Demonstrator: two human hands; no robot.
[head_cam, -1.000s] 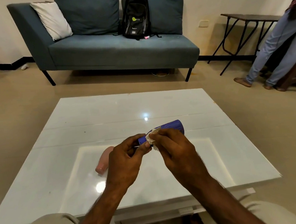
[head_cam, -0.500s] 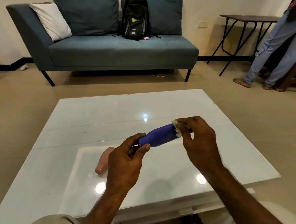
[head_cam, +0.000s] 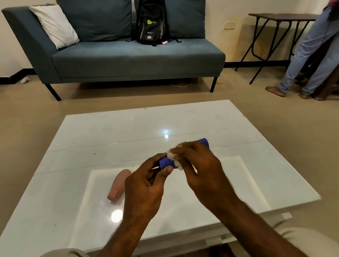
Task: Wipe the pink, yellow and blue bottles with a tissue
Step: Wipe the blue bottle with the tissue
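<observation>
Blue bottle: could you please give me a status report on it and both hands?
Left hand grips blue bottle at near end. Right hand holds tissue against it. Pink bottle lies on table, left of hands, nothing blocking.

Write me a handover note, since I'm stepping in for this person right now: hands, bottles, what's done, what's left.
Left hand: grips the near end of the blue bottle, held above the table.
Right hand: pinches a tissue against the bottle's side.
Pink bottle: lies on its side on the table, left of the left hand. Yellow bottle: not in view.
Done: nothing certain; the blue bottle is mid-wipe.
Left: finish blue; whether pink and yellow are wiped cannot be told.
</observation>
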